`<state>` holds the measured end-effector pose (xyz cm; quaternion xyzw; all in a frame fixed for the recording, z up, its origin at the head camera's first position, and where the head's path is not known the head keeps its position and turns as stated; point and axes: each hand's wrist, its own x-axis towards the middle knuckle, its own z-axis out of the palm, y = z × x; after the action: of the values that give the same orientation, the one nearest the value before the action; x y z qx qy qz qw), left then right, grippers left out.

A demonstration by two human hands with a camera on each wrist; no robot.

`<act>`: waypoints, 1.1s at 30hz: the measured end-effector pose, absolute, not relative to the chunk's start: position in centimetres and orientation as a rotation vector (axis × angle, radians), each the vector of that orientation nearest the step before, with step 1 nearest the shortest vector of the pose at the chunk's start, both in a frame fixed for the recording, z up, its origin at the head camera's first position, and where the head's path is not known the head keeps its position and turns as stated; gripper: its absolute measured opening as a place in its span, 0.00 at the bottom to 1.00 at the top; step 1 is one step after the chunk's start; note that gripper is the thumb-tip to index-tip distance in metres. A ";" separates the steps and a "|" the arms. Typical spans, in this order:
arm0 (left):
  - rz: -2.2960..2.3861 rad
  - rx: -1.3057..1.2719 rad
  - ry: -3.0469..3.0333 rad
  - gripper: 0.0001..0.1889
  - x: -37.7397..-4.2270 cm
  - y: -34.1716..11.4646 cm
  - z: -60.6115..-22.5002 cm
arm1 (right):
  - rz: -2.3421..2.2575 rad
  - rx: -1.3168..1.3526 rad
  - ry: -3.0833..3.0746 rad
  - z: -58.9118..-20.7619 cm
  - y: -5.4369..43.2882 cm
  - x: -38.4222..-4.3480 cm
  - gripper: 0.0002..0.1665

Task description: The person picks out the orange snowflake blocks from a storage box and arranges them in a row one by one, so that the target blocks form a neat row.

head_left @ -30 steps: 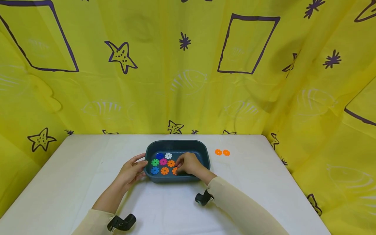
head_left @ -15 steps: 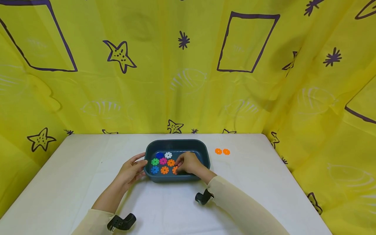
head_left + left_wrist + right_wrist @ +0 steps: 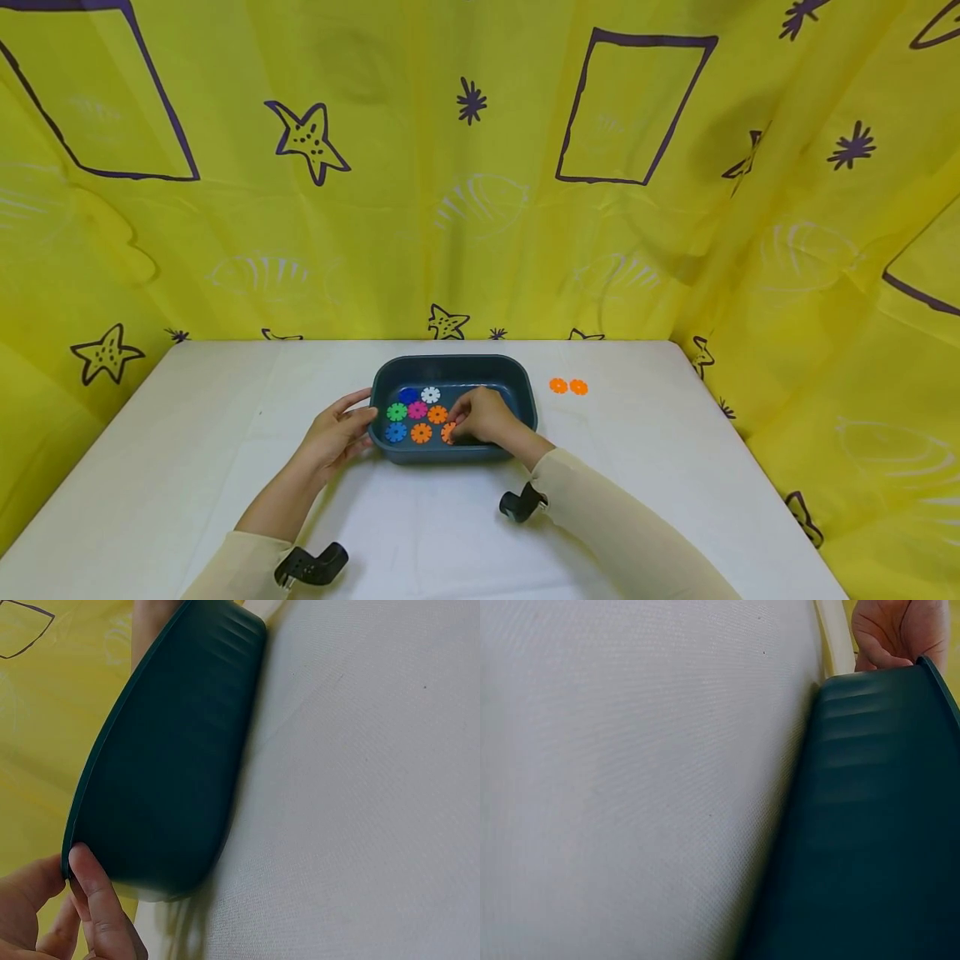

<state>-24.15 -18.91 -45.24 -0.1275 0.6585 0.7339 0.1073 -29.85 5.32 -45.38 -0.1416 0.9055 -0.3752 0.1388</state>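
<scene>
So the person's got a dark teal tray [image 3: 420, 457] on the white surface [image 3: 187, 467], around the lower middle of the head view. The left hand [image 3: 335, 433] grips its left end, thumb at the rim and fingers against the outside. The right hand [image 3: 483, 415] reaches down into it, fingers curled, and looks to be pinching a half-covered orange disc [image 3: 448, 432] near the front wall. The exact grip is hidden, and the right wrist view only gets the tray's outside, the surface and the left hand, so no help there.

Best guess, the step in hand is setting that disc into the bottom row. The next move probably calls for a clean release and a straight lift, without nudging its neighbours.

Counting what shows in the tray: one dark blue disc [image 3: 408, 396], one white disc [image 3: 431, 394], one green disc [image 3: 397, 412], one pink disc [image 3: 417, 409], one lighter blue disc [image 3: 396, 432] and three orange, meaning the pinched one plus the middle-row orange disc [image 3: 437, 414] and the bottom-row orange disc [image 3: 422, 432]. That's eight. Two loose orange discs [image 3: 578, 387] lie right of the tray, so ten visible, five orange. Can't tell if the right hand hides more.
</scene>
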 end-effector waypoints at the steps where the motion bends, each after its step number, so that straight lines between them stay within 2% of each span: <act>1: 2.160 -0.374 1.939 0.29 -24.1 -18.9 -45.2 | -1.083 -0.419 2.623 -45.4 5.3 -29.8 0.08; 19: 2.164 -0.358 1.938 0.29 -24.1 -18.9 -45.2 | -1.077 -0.438 2.657 -45.5 5.4 -30.1 0.10; 33: 2.154 -0.372 1.944 0.29 -24.2 -18.9 -45.1 | -1.076 -0.440 2.603 -45.0 5.8 -30.4 0.06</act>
<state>-24.16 -18.90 -45.13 -0.1264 0.6608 0.7319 0.1079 -30.37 5.83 -44.96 -0.1528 0.9034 -0.3735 0.1451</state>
